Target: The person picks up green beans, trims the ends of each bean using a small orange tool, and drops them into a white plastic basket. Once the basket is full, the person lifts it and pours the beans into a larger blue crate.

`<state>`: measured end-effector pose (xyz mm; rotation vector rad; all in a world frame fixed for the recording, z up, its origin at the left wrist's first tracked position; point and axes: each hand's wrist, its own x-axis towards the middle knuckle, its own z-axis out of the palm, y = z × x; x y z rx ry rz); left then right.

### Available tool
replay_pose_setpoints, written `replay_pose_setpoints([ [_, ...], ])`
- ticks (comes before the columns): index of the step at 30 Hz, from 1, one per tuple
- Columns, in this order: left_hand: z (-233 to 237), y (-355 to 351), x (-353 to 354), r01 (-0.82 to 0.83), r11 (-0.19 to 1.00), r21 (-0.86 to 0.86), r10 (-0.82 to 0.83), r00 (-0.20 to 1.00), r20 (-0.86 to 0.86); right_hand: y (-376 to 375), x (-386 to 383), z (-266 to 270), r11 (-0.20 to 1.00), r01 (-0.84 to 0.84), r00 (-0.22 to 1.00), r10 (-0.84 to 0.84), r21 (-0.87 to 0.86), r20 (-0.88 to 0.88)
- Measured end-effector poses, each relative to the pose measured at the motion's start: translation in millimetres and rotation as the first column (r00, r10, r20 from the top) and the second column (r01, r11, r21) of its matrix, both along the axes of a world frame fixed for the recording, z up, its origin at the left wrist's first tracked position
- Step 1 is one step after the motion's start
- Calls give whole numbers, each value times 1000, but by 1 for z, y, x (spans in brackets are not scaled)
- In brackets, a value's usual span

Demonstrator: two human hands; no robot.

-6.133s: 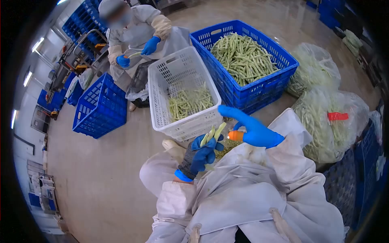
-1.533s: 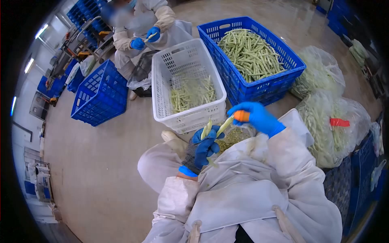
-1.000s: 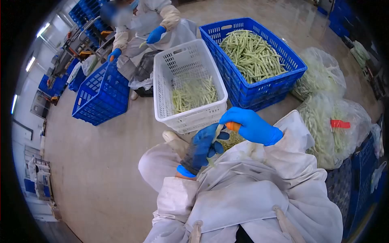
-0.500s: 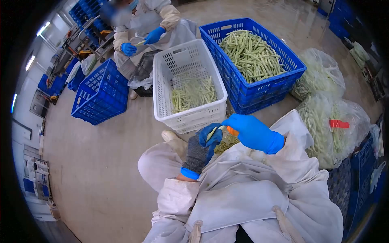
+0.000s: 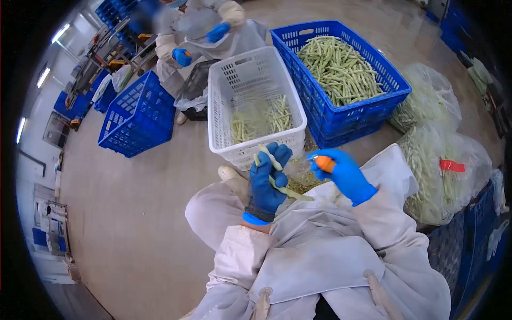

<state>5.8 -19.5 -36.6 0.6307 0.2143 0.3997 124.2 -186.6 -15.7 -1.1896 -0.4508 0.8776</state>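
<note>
My left hand, in a grey and blue coated glove, is turned palm up with its fingers curled round green beans. One green bean rises between the fingers, and another green bean pokes out low on the right, over my lap. My right hand, in a thin blue glove, grips a small tool with an orange handle; its working end is too small to make out. A gap separates the two hands. Just beyond them stands a white crate with some beans in the bottom.
A blue crate heaped with beans stands right of the white one. Clear bags of beans lie at my right. Another blue crate sits on the left. Across from me sits a co-worker in gloves. Trimmings lie below my hands.
My hands have moved apart, and the left one has rolled palm up, showing the beans. The co-worker's hands have also separated. The whole view has shifted slightly.
</note>
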Motion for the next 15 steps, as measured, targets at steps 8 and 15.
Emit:
replay_pose_setpoints([
  [8,-5,19,-5,54,876,-479,13,991,135,-45,44,-18,941,296,632,-66,-162,772],
  [15,-2,-14,9,96,931,-353,-44,988,151,17,-17,20,983,64,743,68,-171,666],
])
